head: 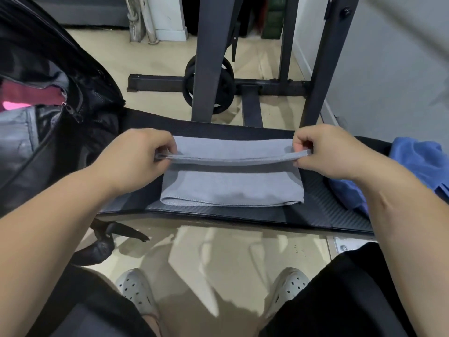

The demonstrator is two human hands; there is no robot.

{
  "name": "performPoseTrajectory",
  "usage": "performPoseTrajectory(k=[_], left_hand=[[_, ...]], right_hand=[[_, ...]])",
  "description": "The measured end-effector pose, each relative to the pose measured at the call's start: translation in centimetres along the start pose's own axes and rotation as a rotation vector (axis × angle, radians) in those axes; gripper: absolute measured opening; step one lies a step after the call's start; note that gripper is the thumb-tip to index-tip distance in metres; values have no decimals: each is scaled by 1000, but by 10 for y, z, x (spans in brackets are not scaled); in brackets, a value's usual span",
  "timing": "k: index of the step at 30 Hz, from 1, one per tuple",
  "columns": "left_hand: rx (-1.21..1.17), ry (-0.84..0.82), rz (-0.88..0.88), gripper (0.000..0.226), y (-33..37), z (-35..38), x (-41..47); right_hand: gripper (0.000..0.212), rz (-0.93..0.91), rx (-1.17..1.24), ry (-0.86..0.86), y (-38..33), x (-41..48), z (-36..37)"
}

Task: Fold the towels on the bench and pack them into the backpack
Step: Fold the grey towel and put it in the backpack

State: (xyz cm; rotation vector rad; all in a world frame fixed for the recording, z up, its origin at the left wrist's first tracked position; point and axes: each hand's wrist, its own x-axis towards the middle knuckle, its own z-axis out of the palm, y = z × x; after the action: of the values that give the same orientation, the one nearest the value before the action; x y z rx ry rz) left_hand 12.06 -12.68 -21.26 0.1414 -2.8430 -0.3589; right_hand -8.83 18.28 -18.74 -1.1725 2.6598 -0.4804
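Centre frame: left hand (136,156) and right hand (323,152) each pinch a raised fold of grey towel (230,188) on bench (315,215); backpack (48,117) open, upper left

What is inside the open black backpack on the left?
Inside the backpack, something dark red, a bright pink bit and grey fabric show. What lies deeper is hidden by its walls.
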Motion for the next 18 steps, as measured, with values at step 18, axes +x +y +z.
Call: performPoseTrajectory(k=[18], left_hand=[[-76,-101,-20,14,1,33,-58]], right_hand=[[28,60,-201,-382,-7,-29,32]])
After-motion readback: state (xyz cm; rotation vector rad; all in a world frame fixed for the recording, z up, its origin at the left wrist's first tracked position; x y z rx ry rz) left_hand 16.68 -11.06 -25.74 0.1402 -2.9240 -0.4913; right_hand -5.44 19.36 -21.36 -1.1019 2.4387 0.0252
